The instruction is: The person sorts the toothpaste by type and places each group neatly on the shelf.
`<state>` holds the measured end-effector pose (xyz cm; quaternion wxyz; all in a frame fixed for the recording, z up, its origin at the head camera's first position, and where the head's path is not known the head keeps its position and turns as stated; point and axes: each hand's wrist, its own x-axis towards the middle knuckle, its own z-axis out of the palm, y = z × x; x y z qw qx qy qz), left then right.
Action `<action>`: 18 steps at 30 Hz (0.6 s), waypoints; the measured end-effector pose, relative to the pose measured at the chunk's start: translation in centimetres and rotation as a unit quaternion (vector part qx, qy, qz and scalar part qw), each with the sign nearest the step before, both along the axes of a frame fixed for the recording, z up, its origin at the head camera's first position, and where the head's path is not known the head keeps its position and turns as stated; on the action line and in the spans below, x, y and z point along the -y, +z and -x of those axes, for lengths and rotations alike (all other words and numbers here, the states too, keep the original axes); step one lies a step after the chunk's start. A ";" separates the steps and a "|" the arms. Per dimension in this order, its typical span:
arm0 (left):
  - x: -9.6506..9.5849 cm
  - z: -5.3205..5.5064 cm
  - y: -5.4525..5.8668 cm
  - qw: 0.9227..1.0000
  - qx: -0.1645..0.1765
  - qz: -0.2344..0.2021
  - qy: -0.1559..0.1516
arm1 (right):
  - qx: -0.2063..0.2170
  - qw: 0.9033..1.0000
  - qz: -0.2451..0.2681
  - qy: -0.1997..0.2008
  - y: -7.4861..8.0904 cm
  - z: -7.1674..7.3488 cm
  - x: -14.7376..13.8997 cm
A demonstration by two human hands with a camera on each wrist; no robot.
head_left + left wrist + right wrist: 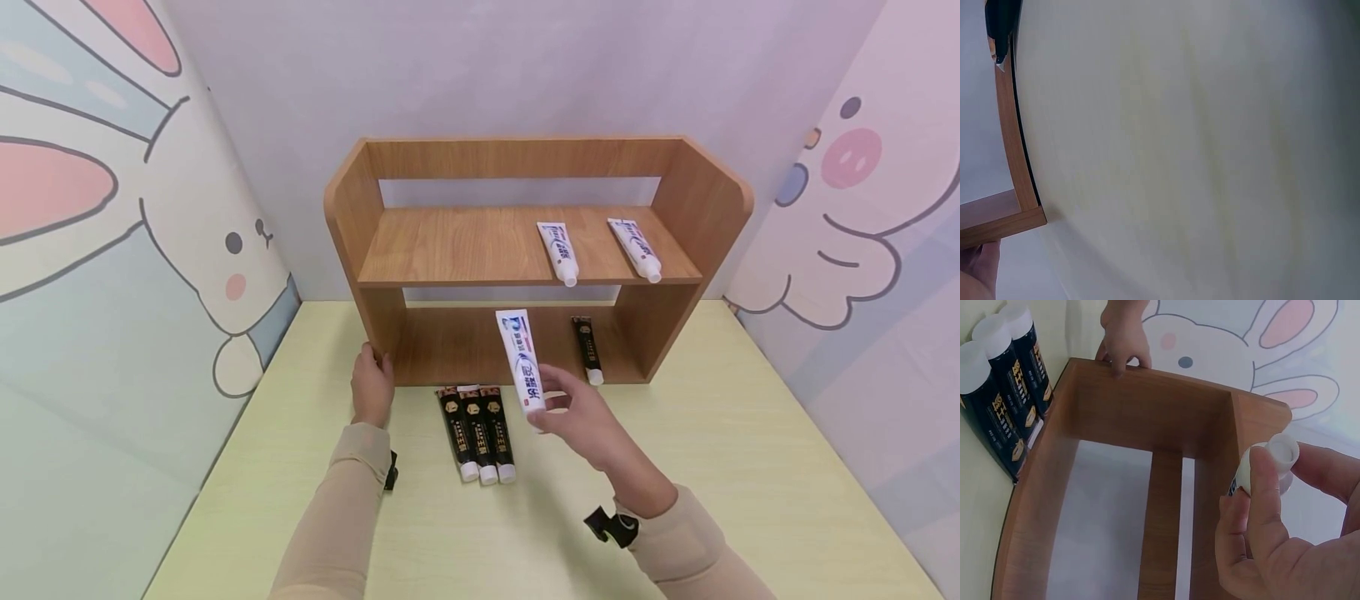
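Note:
My right hand (581,421) pinches a white toothpaste tube (519,354) near its cap, holding it raised in front of the wooden shelf (525,158). The right wrist view shows the tube's white cap (1283,452) between thumb and fingers (1263,487). My left hand (372,387) grips the lower front edge of the shelf's left side panel, thumb on the inner face. Two white toothpaste tubes (558,252) lie apart on the right half of the upper board. A black toothpaste tube (588,348) lies at the lower board's right.
Three black toothpaste tubes (480,433) lie side by side on the pale yellow table (450,542), before the shelf's lower edge, white caps toward me. Walls with cartoon drawings (217,250) stand at both sides, and a pale curtain hangs behind the shelf.

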<state>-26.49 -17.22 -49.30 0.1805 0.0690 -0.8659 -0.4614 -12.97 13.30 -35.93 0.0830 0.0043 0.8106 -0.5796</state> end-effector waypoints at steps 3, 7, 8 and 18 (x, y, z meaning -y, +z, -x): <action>0.0 0.1 -0.1 1.000 0.000 0.002 0.000 | 0.004 1.000 -0.008 -0.004 0.5 0.0 0.1; 0.1 0.1 -0.1 1.000 -0.005 0.007 -0.001 | 0.001 1.000 -0.013 -0.004 1.1 -0.1 0.1; 0.1 0.1 -0.1 1.000 -0.008 0.009 0.000 | -0.001 1.000 -0.010 -0.002 1.2 -0.1 0.2; 0.1 0.1 -0.1 0.999 -0.025 0.020 0.002 | -0.026 0.999 -0.011 0.017 2.5 0.0 0.3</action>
